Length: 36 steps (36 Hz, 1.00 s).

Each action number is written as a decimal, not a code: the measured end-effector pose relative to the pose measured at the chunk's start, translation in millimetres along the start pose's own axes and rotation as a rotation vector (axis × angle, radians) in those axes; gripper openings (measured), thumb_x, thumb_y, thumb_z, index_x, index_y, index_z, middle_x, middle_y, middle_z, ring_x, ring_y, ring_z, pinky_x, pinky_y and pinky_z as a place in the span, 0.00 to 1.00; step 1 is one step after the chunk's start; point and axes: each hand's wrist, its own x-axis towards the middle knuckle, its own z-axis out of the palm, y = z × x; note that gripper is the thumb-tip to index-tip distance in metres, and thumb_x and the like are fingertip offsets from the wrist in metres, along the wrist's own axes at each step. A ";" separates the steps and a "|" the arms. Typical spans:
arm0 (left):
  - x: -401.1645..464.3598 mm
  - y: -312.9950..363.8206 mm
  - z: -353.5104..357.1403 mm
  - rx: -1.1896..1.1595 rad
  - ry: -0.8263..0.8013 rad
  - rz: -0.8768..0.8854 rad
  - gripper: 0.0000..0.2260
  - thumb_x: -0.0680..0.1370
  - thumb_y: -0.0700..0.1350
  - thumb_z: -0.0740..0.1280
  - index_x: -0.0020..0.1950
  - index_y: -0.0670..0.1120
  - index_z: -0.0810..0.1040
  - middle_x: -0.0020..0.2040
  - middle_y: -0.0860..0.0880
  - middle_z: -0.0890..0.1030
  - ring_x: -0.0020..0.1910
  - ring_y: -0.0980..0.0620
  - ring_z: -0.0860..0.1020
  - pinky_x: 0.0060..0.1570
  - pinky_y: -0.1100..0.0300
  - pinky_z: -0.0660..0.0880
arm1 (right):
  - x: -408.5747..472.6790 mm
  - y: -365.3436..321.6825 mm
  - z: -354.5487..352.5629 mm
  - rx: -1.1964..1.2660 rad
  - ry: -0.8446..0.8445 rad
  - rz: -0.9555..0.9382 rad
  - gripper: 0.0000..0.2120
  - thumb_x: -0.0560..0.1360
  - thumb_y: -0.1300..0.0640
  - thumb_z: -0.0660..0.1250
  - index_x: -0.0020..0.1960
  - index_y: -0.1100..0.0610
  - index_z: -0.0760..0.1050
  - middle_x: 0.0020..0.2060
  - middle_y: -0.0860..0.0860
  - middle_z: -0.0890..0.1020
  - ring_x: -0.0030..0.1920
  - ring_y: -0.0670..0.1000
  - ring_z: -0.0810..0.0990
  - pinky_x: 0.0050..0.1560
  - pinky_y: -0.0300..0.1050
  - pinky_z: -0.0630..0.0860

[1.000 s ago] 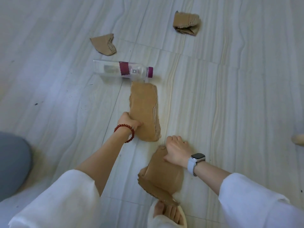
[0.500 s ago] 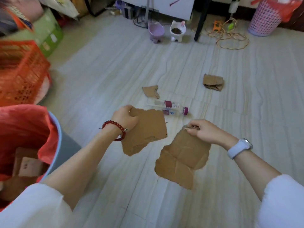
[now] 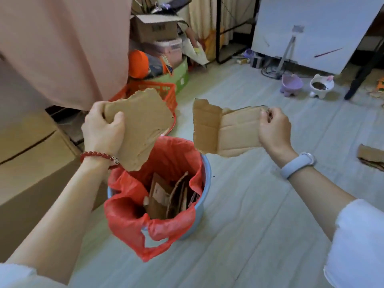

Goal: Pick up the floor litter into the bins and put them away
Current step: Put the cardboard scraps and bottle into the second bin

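On the pale floor (image 3: 259, 215) stands a blue bin (image 3: 204, 196) lined with a red bag (image 3: 124, 215), with cardboard scraps (image 3: 166, 196) standing inside it. Above its near-left rim the left hand (image 3: 101, 129) grips a torn cardboard piece (image 3: 143, 129), and up to the right the right hand (image 3: 274, 129) pinches the edge of a creased cardboard sheet (image 3: 228, 129). A smaller piece of cardboard (image 3: 371, 155) lies on the floor far right
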 end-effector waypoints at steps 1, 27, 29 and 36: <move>-0.6 -9.9 -6.5 0.015 -0.022 -0.030 0.10 0.75 0.42 0.61 0.56 0.44 0.74 0.49 0.50 0.74 0.49 0.52 0.71 0.47 0.61 0.66 | -2.6 -2.4 8.1 0.031 -0.002 0.032 0.12 0.79 0.58 0.56 0.51 0.66 0.73 0.47 0.63 0.78 0.49 0.60 0.74 0.43 0.46 0.63; -66.0 -136.5 15.8 0.415 -0.483 0.081 0.14 0.76 0.48 0.63 0.62 0.49 0.75 0.63 0.47 0.71 0.65 0.46 0.66 0.64 0.48 0.64 | -128.9 -47.1 138.4 -0.752 -0.761 -0.670 0.15 0.81 0.62 0.48 0.62 0.63 0.70 0.55 0.62 0.78 0.55 0.63 0.78 0.46 0.52 0.72; -65.0 -136.9 7.2 0.495 -0.429 0.047 0.15 0.77 0.50 0.61 0.62 0.50 0.74 0.60 0.47 0.71 0.61 0.44 0.67 0.58 0.49 0.67 | -133.0 -42.4 151.5 -0.729 -0.826 -0.608 0.15 0.81 0.61 0.50 0.63 0.62 0.69 0.54 0.62 0.78 0.54 0.64 0.77 0.45 0.51 0.72; -62.9 -131.0 -8.2 0.536 -0.586 -0.120 0.23 0.75 0.55 0.63 0.68 0.52 0.64 0.60 0.44 0.69 0.55 0.41 0.74 0.50 0.52 0.74 | -121.8 -35.9 157.9 -0.487 -1.094 -0.270 0.18 0.81 0.55 0.52 0.65 0.62 0.68 0.63 0.61 0.74 0.64 0.63 0.71 0.60 0.47 0.67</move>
